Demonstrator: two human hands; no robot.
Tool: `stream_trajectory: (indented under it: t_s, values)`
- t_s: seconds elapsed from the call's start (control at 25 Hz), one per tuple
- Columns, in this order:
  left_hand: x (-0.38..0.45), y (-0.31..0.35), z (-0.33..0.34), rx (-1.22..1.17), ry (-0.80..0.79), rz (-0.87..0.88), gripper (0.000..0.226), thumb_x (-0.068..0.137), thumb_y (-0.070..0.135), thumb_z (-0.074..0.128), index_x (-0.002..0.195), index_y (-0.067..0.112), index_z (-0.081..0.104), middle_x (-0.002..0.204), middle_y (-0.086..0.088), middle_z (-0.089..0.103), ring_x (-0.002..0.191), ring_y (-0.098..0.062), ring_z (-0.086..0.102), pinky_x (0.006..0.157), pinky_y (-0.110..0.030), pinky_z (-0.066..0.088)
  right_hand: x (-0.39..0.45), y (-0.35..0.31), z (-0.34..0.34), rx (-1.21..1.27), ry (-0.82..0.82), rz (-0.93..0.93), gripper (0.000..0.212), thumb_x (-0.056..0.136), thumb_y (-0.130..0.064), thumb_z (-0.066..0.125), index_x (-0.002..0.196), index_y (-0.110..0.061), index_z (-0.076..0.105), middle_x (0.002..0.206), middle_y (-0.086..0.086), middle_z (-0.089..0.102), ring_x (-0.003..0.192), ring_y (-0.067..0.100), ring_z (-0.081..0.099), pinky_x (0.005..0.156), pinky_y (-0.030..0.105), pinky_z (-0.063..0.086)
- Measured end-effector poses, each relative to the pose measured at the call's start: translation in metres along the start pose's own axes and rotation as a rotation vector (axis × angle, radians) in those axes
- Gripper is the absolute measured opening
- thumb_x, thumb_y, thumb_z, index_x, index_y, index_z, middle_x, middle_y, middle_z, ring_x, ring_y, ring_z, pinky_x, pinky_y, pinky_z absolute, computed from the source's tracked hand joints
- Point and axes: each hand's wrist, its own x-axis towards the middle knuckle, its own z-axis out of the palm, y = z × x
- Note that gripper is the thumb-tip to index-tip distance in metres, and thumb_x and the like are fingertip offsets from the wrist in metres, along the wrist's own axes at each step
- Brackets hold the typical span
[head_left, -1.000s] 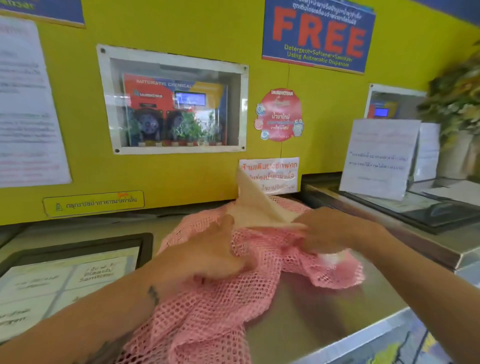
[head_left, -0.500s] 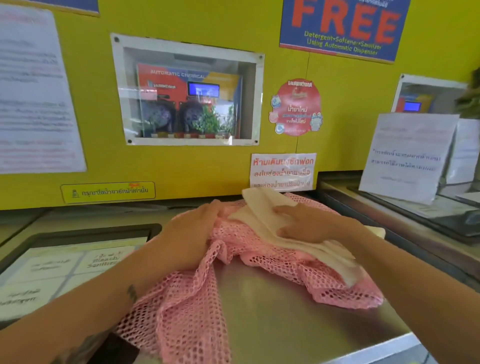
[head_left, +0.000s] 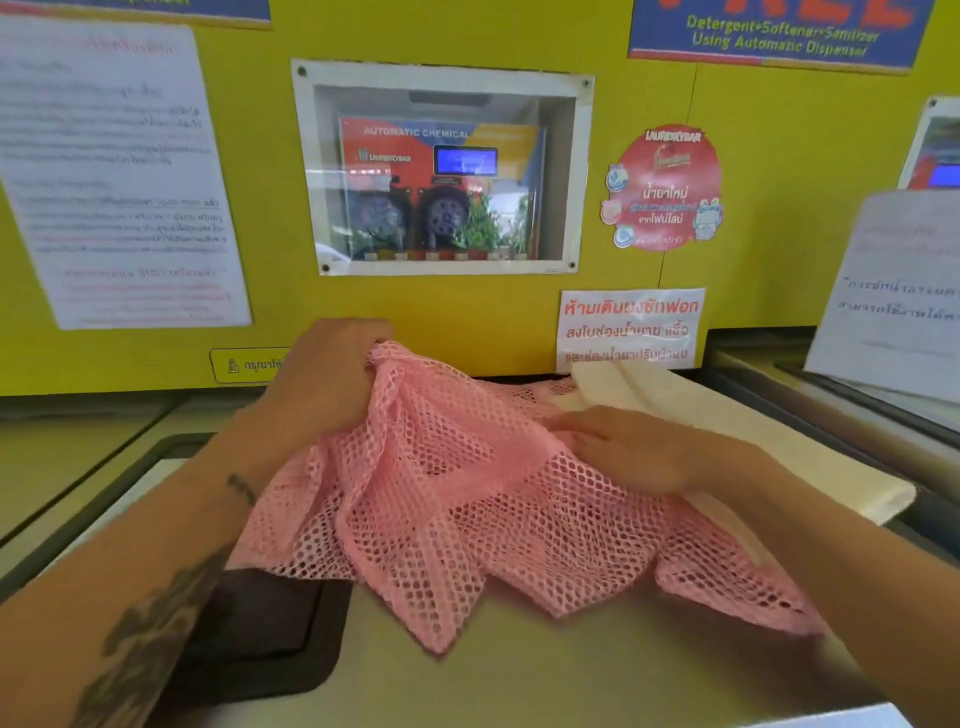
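A pink mesh laundry bag (head_left: 467, 499) lies spread on the steel top of a machine (head_left: 597, 675). My left hand (head_left: 322, 379) grips the bag's upper edge and lifts it off the surface. A cream cloth (head_left: 727, 415) lies folded under and behind the bag's right side, reaching to the machine's right edge. My right hand (head_left: 623, 452) rests flat on the mesh beside the cloth, fingers straight and pointing left.
A yellow wall (head_left: 493, 31) with a windowed dispenser panel (head_left: 441, 171) and paper notices rises right behind the machine. A dark-framed lid (head_left: 270, 639) sits at the left. A second machine with a propped paper sign (head_left: 893, 296) stands at the right.
The cream cloth, held up a second ago, has been laid down to the right. My left hand has raised the bag's edge, and my right hand has slid from the cloth onto the mesh.
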Motion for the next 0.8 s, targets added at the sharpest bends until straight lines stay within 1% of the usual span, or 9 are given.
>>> stream_trajectory:
  t_s: [0.08, 0.24, 0.32, 0.4, 0.48, 0.56, 0.64, 0.72, 0.8]
  values:
    - [-0.002, -0.012, -0.022, 0.047, -0.047, -0.004, 0.025, 0.081, 0.009, 0.066, 0.06, 0.018, 0.057, 0.056, 0.002, 0.057, 0.057, -0.018, 0.054, 0.052, -0.031, 0.039, 0.005, 0.016, 0.007, -0.09, -0.137, 0.081, 0.053, 0.095, -0.058, 0.033, 0.147, -0.046, 0.03, 0.158, -0.006, 0.028, 0.146, 0.019, 0.023, 0.119, 0.048, 0.017]
    - [-0.024, -0.044, -0.056, 0.139, -0.178, -0.111, 0.025, 0.083, 0.01, 0.066, 0.064, 0.025, 0.06, 0.067, 0.003, 0.063, 0.071, -0.023, 0.061, 0.061, -0.033, 0.043, -0.002, 0.038, -0.01, -0.073, -0.135, 0.222, 0.055, 0.095, -0.051, 0.046, 0.147, -0.037, 0.034, 0.158, 0.003, 0.03, 0.142, 0.023, 0.031, 0.118, 0.038, 0.021]
    - [-0.036, -0.056, -0.069, 0.022, -0.361, -0.204, 0.013, 0.08, 0.02, 0.064, 0.078, 0.033, 0.067, 0.085, 0.01, 0.069, 0.086, -0.017, 0.064, 0.076, -0.036, 0.05, 0.001, 0.025, -0.019, -0.171, -0.153, 0.175, 0.051, 0.097, -0.041, 0.047, 0.146, -0.025, 0.04, 0.154, 0.005, 0.037, 0.138, 0.022, 0.037, 0.11, 0.028, 0.025]
    - [-0.043, -0.057, -0.083, -0.187, -0.464, -0.295, 0.028, 0.077, 0.028, 0.062, 0.099, 0.043, 0.067, 0.106, 0.013, 0.068, 0.1, -0.011, 0.063, 0.09, -0.04, 0.049, 0.008, -0.011, -0.027, -0.161, -0.091, 0.071, 0.052, 0.097, -0.04, 0.049, 0.145, -0.023, 0.041, 0.152, 0.002, 0.04, 0.134, 0.019, 0.042, 0.106, 0.027, 0.029]
    - [-0.048, -0.052, -0.088, -0.237, -0.433, -0.31, 0.03, 0.085, 0.024, 0.063, 0.11, 0.039, 0.064, 0.121, 0.011, 0.058, 0.112, -0.01, 0.054, 0.095, -0.035, 0.041, 0.013, -0.056, -0.029, -0.033, -0.058, -0.041, 0.055, 0.095, -0.05, 0.048, 0.146, -0.032, 0.038, 0.151, -0.005, 0.041, 0.132, 0.014, 0.044, 0.104, 0.029, 0.034]
    - [-0.059, -0.037, -0.086, 0.006, -0.21, -0.254, 0.02, 0.088, 0.025, 0.06, 0.107, 0.028, 0.059, 0.113, 0.005, 0.051, 0.11, -0.017, 0.048, 0.091, -0.032, 0.037, 0.019, -0.095, -0.016, -0.014, -0.111, -0.158, 0.062, 0.093, -0.061, 0.04, 0.149, -0.036, 0.031, 0.155, -0.01, 0.036, 0.135, 0.013, 0.04, 0.107, 0.032, 0.032]
    - [-0.08, -0.023, -0.08, 0.205, -0.034, -0.246, 0.022, 0.085, 0.041, 0.057, 0.098, 0.025, 0.05, 0.099, 0.005, 0.048, 0.1, -0.023, 0.049, 0.084, -0.037, 0.042, 0.029, -0.124, 0.01, -0.013, -0.222, -0.225, 0.08, 0.085, -0.074, 0.04, 0.152, -0.04, 0.012, 0.16, -0.013, 0.022, 0.145, 0.016, 0.027, 0.116, 0.04, 0.023]
    - [-0.101, -0.021, -0.071, 0.158, -0.262, -0.375, 0.05, 0.081, 0.062, 0.051, 0.114, 0.025, 0.047, 0.112, 0.007, 0.052, 0.104, -0.021, 0.05, 0.086, -0.04, 0.044, 0.042, -0.138, 0.038, -0.014, -0.27, -0.287, 0.094, 0.075, -0.081, 0.047, 0.15, -0.047, 0.002, 0.162, -0.008, 0.021, 0.146, 0.022, 0.025, 0.116, 0.05, 0.025]
    - [-0.116, -0.033, -0.058, 0.209, -0.692, -0.442, 0.084, 0.073, 0.079, 0.04, 0.144, 0.035, 0.029, 0.151, -0.003, 0.034, 0.134, -0.029, 0.036, 0.107, -0.047, 0.034, 0.054, -0.144, 0.048, 0.008, -0.21, -0.328, 0.091, 0.081, -0.063, 0.058, 0.151, -0.042, 0.005, 0.161, -0.004, 0.023, 0.145, 0.023, 0.025, 0.117, 0.046, 0.023]
